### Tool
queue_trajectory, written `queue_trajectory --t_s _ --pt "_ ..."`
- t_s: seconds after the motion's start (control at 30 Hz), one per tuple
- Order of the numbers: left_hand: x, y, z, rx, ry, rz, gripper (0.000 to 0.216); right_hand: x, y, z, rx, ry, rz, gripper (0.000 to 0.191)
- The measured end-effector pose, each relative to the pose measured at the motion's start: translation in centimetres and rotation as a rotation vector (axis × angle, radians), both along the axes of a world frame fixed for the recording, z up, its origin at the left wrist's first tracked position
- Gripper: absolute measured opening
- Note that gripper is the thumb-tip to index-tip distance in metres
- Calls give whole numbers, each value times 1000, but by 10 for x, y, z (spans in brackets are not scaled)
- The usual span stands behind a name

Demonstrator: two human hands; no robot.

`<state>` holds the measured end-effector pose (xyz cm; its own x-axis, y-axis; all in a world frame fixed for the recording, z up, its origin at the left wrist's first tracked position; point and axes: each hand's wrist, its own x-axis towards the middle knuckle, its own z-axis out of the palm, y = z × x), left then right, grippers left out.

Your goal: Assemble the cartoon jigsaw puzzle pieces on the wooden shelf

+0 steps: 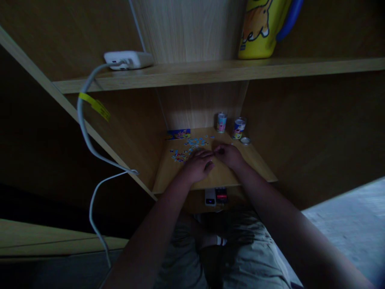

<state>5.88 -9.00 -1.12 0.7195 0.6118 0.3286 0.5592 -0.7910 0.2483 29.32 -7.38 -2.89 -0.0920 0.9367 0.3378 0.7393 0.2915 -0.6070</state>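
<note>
Small colourful jigsaw puzzle pieces lie scattered over the wooden board, with a denser patch of puzzle pieces farther left. My left hand rests on the board just right of that patch, fingers stretched out to the right and thumb apart. Its fingertips come close to my right hand, whose thumb and fingers are pinched together. Whatever the right fingers hold is too small and dark to make out. Under the left palm the board is hidden.
At the back stand two printed cans, with a round lid beside the right one. A picture card lies back left. Overhead, a shelf carries a white charger with hanging cable and a yellow mug. Devices sit below.
</note>
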Motion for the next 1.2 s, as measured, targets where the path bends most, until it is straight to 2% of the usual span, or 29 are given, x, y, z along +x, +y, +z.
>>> queue_trajectory --t_s 0.2,0.37,0.57,1.07,1.2 --pt "0 2 -4 5 -10 5 42 -1 -1 -1 20 13 37 12" --pt "-1 0 -5 63 -45 73 38 -3 -3 -1 67 -34 58 14" --pt "-1 0 -4 49 -33 26 36 -3 -4 -1 88 -58 74 14" --pt "-2 -1 -2 57 -58 22 34 -14 -11 11 139 -208 102 20" --pt "-1 -5 0 63 -87 43 35 -11 -16 12 180 -152 3 21"
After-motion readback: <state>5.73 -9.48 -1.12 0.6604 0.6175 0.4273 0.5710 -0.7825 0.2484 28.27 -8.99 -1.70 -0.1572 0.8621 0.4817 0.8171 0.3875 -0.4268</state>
